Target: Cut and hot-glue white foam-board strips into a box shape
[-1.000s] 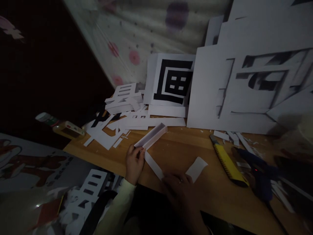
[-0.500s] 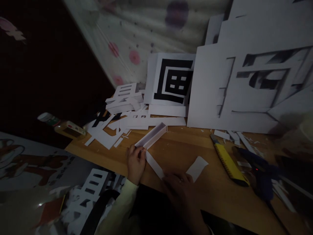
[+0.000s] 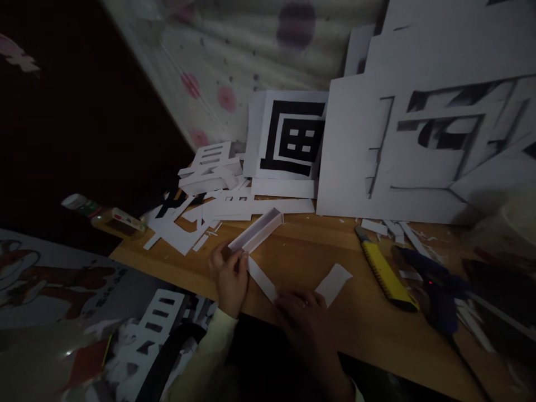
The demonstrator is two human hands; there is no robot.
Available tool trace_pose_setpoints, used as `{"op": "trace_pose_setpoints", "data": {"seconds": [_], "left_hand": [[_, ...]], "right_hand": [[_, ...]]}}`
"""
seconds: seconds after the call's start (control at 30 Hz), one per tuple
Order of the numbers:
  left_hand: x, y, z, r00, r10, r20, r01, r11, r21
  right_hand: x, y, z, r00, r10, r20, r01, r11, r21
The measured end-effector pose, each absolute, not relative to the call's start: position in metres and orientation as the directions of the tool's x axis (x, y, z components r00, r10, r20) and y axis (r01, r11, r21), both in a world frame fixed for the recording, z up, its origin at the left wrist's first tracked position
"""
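My left hand (image 3: 231, 285) pinches the near end of a white board piece folded into a long open channel (image 3: 263, 231), which lies slantwise on the table. From that end a narrow white strip (image 3: 262, 279) runs down to the right. My right hand (image 3: 304, 321), dark in shadow, has its bent fingers on the strip's lower end. Just beyond those fingers a white flap (image 3: 334, 283) sticks out; whether it belongs to the same strip is hidden under the hand.
A yellow utility knife (image 3: 387, 273) and a glue gun (image 3: 438, 285) with a red light lie on the right. White cut-outs (image 3: 209, 176) and scraps cover the back left, near a bottle (image 3: 113, 219). A printed black character sheet (image 3: 293, 137) and large white boards (image 3: 352, 145) stand behind.
The camera view has shifted slightly, so the right-hand things appear further left. The left fingers have spread a little at the channel's end. The right hand stays at the strip.
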State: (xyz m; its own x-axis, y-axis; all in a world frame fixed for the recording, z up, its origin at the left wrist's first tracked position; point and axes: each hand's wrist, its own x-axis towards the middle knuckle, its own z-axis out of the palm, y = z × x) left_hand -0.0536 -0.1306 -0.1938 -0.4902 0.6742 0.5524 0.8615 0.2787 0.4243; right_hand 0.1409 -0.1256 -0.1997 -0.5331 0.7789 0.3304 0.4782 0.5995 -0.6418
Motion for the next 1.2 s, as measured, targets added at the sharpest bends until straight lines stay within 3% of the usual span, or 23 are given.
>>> {"op": "trace_pose_setpoints", "data": {"seconds": [0.1,0.23,0.33,0.47,0.6,0.97,1.2], "left_hand": [[-0.051,-0.134,-0.185,-0.501,0.647,0.575,0.863,0.329,0.383],[-0.061,-0.126,-0.168,-0.363,0.821,0.440,0.904,0.198,0.378],[-0.066,-0.114,-0.153,-0.266,0.921,0.286,0.953,0.208,0.218],[-0.056,-0.098,-0.137,-0.262,0.961,0.094,0.965,0.263,0.002],[-0.043,-0.089,-0.136,-0.289,0.957,0.029,0.951,0.290,-0.110],[-0.045,-0.084,-0.149,-0.250,0.965,0.083,0.961,0.258,-0.102],[-0.046,-0.082,-0.146,-0.235,0.972,0.028,0.965,0.237,-0.112]], "right_hand": [[0.141,-0.126,-0.198,-0.545,0.780,0.309,0.487,0.594,-0.640],[0.143,-0.127,-0.197,-0.543,0.779,0.314,0.481,0.595,-0.643],[0.144,-0.128,-0.197,-0.537,0.786,0.307,0.473,0.582,-0.661],[0.144,-0.128,-0.195,-0.559,0.781,0.277,0.480,0.578,-0.660],[0.144,-0.127,-0.192,-0.569,0.778,0.266,0.494,0.582,-0.646],[0.145,-0.127,-0.199,-0.542,0.781,0.311,0.442,0.579,-0.685],[0.144,-0.128,-0.198,-0.536,0.787,0.305,0.444,0.571,-0.691]]}}
